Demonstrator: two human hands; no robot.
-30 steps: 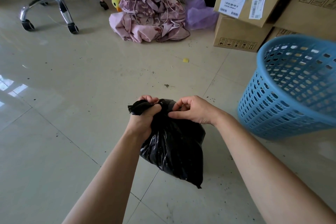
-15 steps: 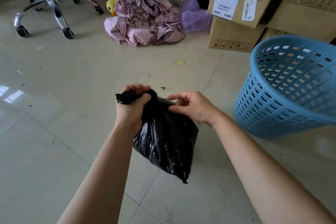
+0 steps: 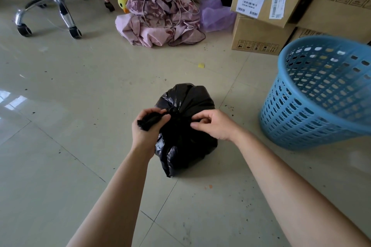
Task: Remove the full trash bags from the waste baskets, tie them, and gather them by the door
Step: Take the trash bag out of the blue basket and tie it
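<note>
Pale tiled floor [image 3: 80, 126] bearing black plastic trash bag [image 3: 186, 146] just left of perforated blue plastic waste basket [image 3: 321, 106]. Twisted tail fisted in left hand [image 3: 149, 126] to keep knot taut; plastic beside knot pinched by curled fingers of right hand [image 3: 214, 124] (likely cinching it). Both forearms stretched forward and down.

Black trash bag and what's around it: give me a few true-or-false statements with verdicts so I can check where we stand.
1. The left-hand grip holds the twisted end of the black trash bag. True.
2. The bag is inside the blue basket. False: it is out on the floor, left of the basket and apart from it.
3. The right-hand grip pinches the bag beside its knot. True.
4. The yellow toy lies on top of the cardboard boxes. False: it lies on the floor at the left edge of the pink cloth pile.
</note>
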